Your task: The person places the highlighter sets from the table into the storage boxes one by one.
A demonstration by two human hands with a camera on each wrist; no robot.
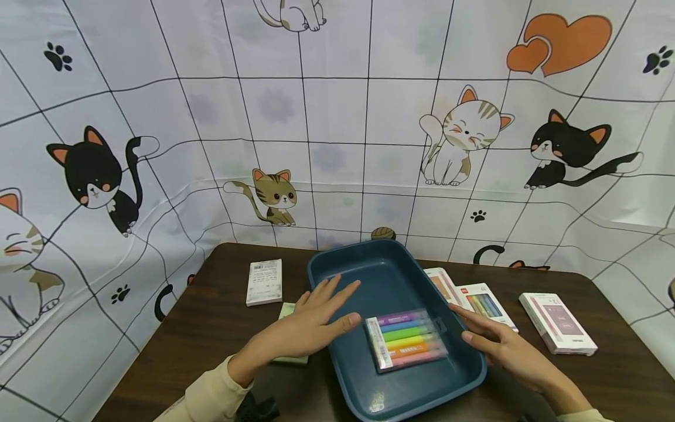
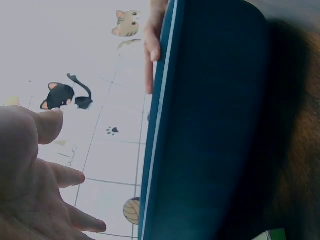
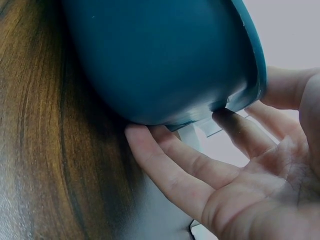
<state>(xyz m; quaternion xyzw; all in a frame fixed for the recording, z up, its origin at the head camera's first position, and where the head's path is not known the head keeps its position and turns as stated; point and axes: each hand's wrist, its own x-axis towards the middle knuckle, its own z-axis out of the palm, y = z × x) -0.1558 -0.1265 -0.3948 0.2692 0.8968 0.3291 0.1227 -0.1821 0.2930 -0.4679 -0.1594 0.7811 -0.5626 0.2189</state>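
A deep blue tray (image 1: 422, 404) stands at a slant on the table, holding a clear pack of coloured markers (image 1: 406, 339). My left hand (image 1: 311, 328) hovers over the tray's left rim, fingers spread and holding nothing. In the left wrist view that hand (image 2: 35, 175) shows its palm beside the tray's outer wall (image 2: 210, 120). At the right side, my right hand (image 1: 501, 346) grips the tray edge. The right wrist view shows its thumb (image 3: 287, 87) over the rim and its fingers (image 3: 170, 170) against the outer wall.
A white box (image 1: 265, 282) lies behind my left hand, and a pale green pack (image 1: 290, 359) is partly hidden beneath it. To the tray's right are a box with coloured stripes (image 1: 485, 305), another partly covered box (image 1: 440, 281) and a white-and-pink box (image 1: 559, 324). A cat-print curtain (image 1: 337, 117) hangs behind the table.
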